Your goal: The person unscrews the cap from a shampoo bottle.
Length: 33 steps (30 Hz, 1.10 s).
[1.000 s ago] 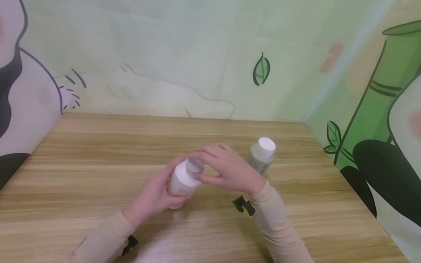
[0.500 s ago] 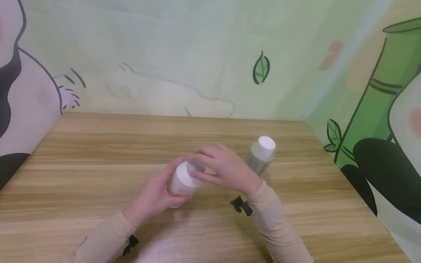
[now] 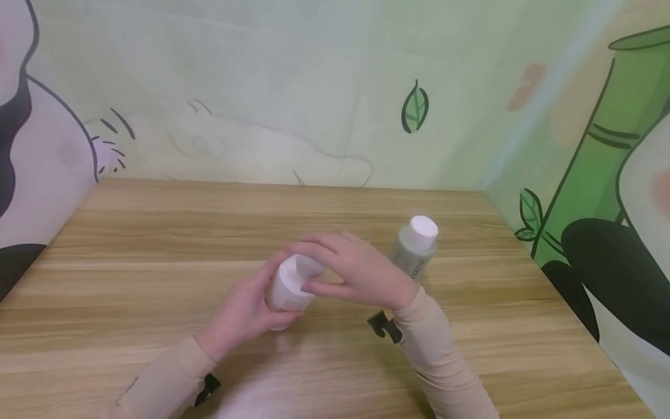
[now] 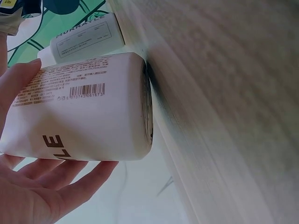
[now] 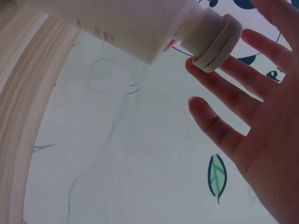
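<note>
At the far side, a pale green wall decorated with cartoon pandas and bamboo backs a flat table with a brown wood-grain surface. Two bare hands in beige sleeves meet over the table's middle. The left hand grips a white, cylindrical, apparently plastic bottle with brown lettering, its thumb on the near side and its fingers on the far side. This bottle tilts with its top to the right; whether its base touches the table cannot be told. To the right, apart from both hands, a grey-green cylindrical bottle with dark lettering stands upright. The right hand arches over the held bottle from the right and takes its short, round, white cap between thumb and fingers; how firmly it presses cannot be told.

The step in hand is judged to be a twist of the cap against the steadied bottle, though loosening and tightening cannot be told apart. The next move appears to call for a firm left hold and a controlled turn or renewed purchase on the right.

Compared with one second earlier, the right thumb reaches farther left across the bottle's shoulder; the left hand and both bottles keep nearly the same places.
</note>
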Tool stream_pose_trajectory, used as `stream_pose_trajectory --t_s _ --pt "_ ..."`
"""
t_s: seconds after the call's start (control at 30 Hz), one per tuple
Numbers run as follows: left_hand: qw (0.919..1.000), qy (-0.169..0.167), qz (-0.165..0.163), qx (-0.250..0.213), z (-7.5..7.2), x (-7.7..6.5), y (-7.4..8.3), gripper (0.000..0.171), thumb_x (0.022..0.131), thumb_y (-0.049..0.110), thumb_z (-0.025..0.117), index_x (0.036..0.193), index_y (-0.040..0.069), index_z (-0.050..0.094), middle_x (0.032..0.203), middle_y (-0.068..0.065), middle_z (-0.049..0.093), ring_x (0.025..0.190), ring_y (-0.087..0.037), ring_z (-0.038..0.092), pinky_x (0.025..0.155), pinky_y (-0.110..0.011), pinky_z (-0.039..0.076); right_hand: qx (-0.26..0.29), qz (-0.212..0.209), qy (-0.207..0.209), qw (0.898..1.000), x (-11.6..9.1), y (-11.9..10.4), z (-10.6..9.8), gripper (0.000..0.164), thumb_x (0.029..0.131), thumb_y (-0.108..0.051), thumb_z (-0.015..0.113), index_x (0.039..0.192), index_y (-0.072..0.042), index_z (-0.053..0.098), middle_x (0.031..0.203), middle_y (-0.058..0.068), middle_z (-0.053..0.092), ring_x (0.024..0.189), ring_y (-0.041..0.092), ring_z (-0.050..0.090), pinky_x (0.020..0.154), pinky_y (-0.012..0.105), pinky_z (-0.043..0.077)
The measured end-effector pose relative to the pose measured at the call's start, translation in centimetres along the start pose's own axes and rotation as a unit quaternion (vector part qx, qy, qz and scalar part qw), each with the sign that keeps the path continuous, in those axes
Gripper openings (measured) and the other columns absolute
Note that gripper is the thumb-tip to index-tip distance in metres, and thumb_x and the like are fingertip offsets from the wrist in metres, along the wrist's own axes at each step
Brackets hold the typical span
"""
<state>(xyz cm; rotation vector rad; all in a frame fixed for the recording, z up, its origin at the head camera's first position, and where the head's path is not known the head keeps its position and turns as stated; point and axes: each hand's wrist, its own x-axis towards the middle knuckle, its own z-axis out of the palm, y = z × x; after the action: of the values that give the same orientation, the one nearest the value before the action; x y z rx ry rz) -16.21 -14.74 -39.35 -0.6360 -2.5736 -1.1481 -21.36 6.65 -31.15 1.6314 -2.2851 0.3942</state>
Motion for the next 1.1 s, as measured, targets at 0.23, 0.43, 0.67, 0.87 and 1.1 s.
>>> stream_pose_trajectory --t_s 0.23,0.43,0.67,0.87,1.1 --pt "1.0 -0.004 -0.002 0.003 -0.02 -0.05 0.03 0.098 0.065 0.017 0.089 0.146 0.024 0.034 0.119 -0.016 0.066 0.098 -0.031 0.066 0.08 -0.047 0.056 -0.022 0.039 -0.015 0.999 -0.07 0.13 0.23 0.05 0.091 -0.039 0.062 0.134 -0.015 0.054 0.124 0.0 0.064 0.112 0.014 0.061 0.097 0.034 0.049" --pt "1.0 -0.006 -0.004 0.006 0.09 0.01 0.07 0.098 0.064 0.017 0.089 0.146 0.025 0.035 0.118 -0.016 0.066 0.099 -0.032 0.066 0.08 -0.048 0.056 -0.041 0.028 -0.001 0.999 -0.25 0.31 0.4 0.039 0.091 -0.035 0.063 0.124 -0.015 0.061 0.112 -0.001 0.067 0.101 0.013 0.063 0.088 0.03 0.051" --pt "1.0 -0.006 -0.006 0.006 0.17 0.04 0.05 0.099 0.065 0.019 0.089 0.147 0.023 0.033 0.118 -0.016 0.066 0.098 -0.03 0.066 0.08 -0.046 0.056 -0.008 0.003 0.001 1.0 -0.18 0.4 0.43 0.032 0.089 -0.025 0.064 0.12 -0.015 0.063 0.116 0.0 0.066 0.108 0.014 0.061 0.09 0.03 0.049" --pt "0.9999 -0.004 -0.009 -0.005 0.06 0.01 0.06 0.098 0.066 0.017 0.088 0.147 0.02 0.034 0.118 -0.017 0.066 0.098 -0.03 0.066 0.08 -0.046 0.056 -0.001 -0.016 0.002 1.0 -0.13 0.38 0.43 0.036 0.09 -0.022 0.064 0.125 -0.015 0.061 0.123 0.001 0.065 0.114 0.015 0.06 0.092 0.032 0.049" --pt "1.0 -0.003 -0.002 -0.003 -0.04 0.03 0.01 0.096 0.066 0.018 0.088 0.145 0.016 0.035 0.117 -0.018 0.066 0.097 -0.031 0.066 0.08 -0.046 0.056 0.006 0.022 0.006 1.0 0.28 0.37 0.56 0.055 0.092 -0.036 0.063 0.14 -0.012 0.048 0.138 0.005 0.057 0.126 0.019 0.055 0.106 0.037 0.045"
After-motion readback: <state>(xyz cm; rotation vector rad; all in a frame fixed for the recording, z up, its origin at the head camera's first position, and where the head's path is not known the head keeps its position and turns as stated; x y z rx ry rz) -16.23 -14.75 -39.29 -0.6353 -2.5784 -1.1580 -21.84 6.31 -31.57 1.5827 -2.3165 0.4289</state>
